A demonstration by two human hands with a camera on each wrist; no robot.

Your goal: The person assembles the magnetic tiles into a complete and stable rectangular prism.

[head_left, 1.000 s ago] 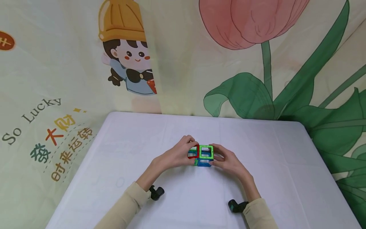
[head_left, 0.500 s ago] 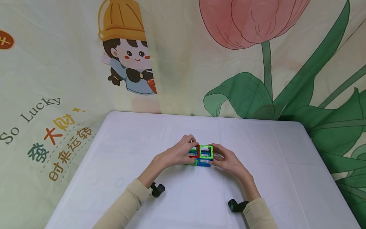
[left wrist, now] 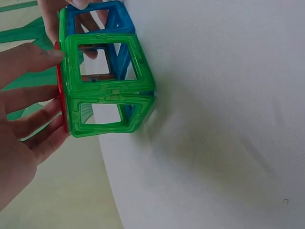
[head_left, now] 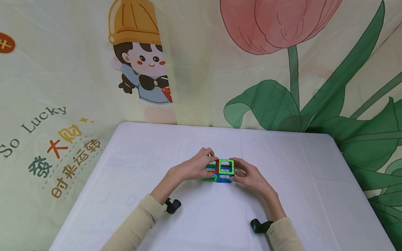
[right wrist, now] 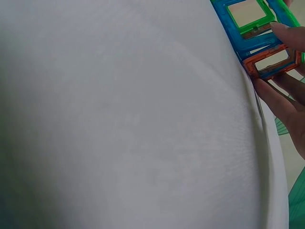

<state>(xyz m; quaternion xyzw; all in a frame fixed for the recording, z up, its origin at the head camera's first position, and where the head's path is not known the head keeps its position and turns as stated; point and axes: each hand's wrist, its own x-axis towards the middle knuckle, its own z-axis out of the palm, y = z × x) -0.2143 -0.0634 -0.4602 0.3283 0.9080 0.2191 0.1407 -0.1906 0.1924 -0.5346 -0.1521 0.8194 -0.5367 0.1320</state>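
Note:
A small structure of frame-like magnetic tiles (head_left: 225, 178) stands on the table, made of green, blue, red and orange squares. My left hand (head_left: 198, 167) holds a red tile (left wrist: 61, 90) on the structure's top at the left, thumb at one edge and fingers at another. Most of that tile is hidden by the hand in the head view. Beside it on top is a green square tile (head_left: 226, 167). My right hand (head_left: 252, 176) grips the structure's right end, where an orange tile (right wrist: 272, 61) shows in the right wrist view.
White cloth covers the table (head_left: 194, 223). Behind it hangs a printed backdrop (head_left: 194, 69) with a cartoon figure and a tulip. A black camera sits on each wrist, the left one (head_left: 173, 206) and the right one (head_left: 260, 226).
The left hand has shifted slightly left with the red tile, and more of the green tile low at the left now shows. The right hand has stayed in place.

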